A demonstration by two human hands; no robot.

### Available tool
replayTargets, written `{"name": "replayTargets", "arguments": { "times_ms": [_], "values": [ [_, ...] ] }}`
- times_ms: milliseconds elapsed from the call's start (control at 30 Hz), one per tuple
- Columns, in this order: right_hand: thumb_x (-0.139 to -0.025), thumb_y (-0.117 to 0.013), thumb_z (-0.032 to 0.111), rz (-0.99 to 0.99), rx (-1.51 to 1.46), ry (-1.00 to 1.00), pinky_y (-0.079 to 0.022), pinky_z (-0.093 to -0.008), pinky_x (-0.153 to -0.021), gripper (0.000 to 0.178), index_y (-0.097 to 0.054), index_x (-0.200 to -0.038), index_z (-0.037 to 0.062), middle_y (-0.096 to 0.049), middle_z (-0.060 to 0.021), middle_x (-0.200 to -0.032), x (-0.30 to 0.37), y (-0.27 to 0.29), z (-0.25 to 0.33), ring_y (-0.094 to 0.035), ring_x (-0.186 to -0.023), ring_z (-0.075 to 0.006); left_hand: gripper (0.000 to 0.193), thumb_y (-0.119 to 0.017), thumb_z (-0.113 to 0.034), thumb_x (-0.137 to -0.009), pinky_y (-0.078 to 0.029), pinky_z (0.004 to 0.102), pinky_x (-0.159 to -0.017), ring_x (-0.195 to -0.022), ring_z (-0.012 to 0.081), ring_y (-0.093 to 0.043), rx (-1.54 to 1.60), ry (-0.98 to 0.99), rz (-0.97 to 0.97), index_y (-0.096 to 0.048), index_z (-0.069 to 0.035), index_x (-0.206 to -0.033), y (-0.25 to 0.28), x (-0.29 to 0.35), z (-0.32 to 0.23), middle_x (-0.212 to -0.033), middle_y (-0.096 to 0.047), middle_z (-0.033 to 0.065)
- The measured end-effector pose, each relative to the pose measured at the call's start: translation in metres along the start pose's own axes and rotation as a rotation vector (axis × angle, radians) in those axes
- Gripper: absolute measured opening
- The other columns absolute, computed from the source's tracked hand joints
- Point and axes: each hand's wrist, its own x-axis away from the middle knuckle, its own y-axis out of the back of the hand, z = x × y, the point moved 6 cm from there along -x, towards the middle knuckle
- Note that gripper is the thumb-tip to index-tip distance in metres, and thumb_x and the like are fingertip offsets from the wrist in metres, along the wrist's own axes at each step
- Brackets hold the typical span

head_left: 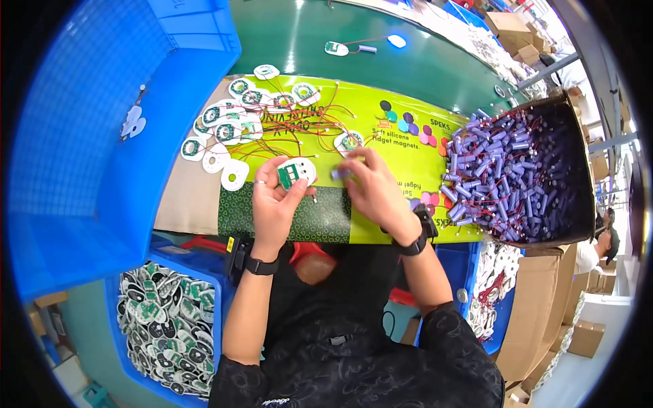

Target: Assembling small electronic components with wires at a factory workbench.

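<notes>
My left hand (273,200) is closed on a white oval piece with a green circuit board (293,174), held up over the front of the work surface. Just to its right, my right hand (378,194) pinches a small purple cylindrical battery (339,174), slightly blurred. Beyond my hands lies a cluster of white oval pieces with round boards (228,132), their thin red wires (282,126) tangled together toward the right. One more wired piece (349,141) rests just past my right fingers. A bare white ring-shaped piece (235,175) lies left of my left hand.
A dark box heaped with purple batteries (500,166) stands at right. A large blue bin (129,170) rises at left; below it, a blue crate (218,319) holds many board pieces. On the green belt (299,41) at the back lies a battery assembly with a glowing blue light (396,41).
</notes>
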Motion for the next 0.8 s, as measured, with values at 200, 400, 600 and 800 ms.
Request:
{"name": "replayTargets", "arguments": {
  "times_ms": [200, 400, 600, 800],
  "values": [
    [-0.078, -0.061, -0.005, 0.050, 0.088, -0.036, -0.050, -0.0448, -0.095, 0.021, -0.064, -0.097, 0.0036, -0.062, -0.0144, -0.112, 0.045, 0.020, -0.003, -0.061, -0.107, -0.0369, 0.046, -0.064, 0.007, -0.094, -0.063, 0.0370, -0.085, -0.104, 0.0238, -0.069, -0.030, 0.009, 0.032, -0.042, 0.000, -0.135, 0.004, -0.001, -0.002, -0.122, -0.063, 0.0152],
    [-0.087, -0.065, 0.002, -0.054, -0.009, -0.273, -0.055, -0.0426, -0.081, 0.017, -0.066, -0.104, 0.0023, -0.063, -0.0163, -0.118, 0.052, 0.047, -0.019, -0.066, -0.099, -0.0351, 0.036, -0.056, 0.001, -0.100, -0.063, 0.0384, -0.087, -0.110, 0.0214, -0.066, 0.014, 0.015, 0.110, -0.045, 0.001, -0.134, -0.002, -0.005, -0.002, -0.123, -0.061, 0.0143],
    [-0.086, -0.078, 0.024, -0.223, 0.421, -0.260, -0.053, -0.0462, -0.084, 0.030, -0.061, -0.096, 0.0004, -0.058, -0.0178, -0.118, 0.028, 0.032, -0.047, -0.063, -0.098, -0.0393, 0.035, -0.054, -0.001, -0.102, -0.064, 0.0387, -0.087, -0.109, 0.0220, -0.066, -0.053, 0.008, 0.073, -0.044, 0.001, -0.135, -0.004, 0.000, 0.000, -0.122, -0.061, 0.0142],
    [-0.094, -0.070, 0.014, -0.258, 0.506, -0.471, -0.053, -0.0411, -0.081, 0.020, -0.059, -0.095, -0.0022, -0.063, -0.0182, -0.100, 0.051, 0.045, -0.085, -0.065, -0.091, -0.0351, 0.018, -0.058, -0.003, -0.102, -0.063, 0.0357, -0.087, -0.106, 0.0181, -0.066, -0.107, -0.007, 0.141, -0.064, 0.002, -0.118, -0.002, 0.002, 0.002, -0.120, -0.059, 0.0094]
  ]
}}
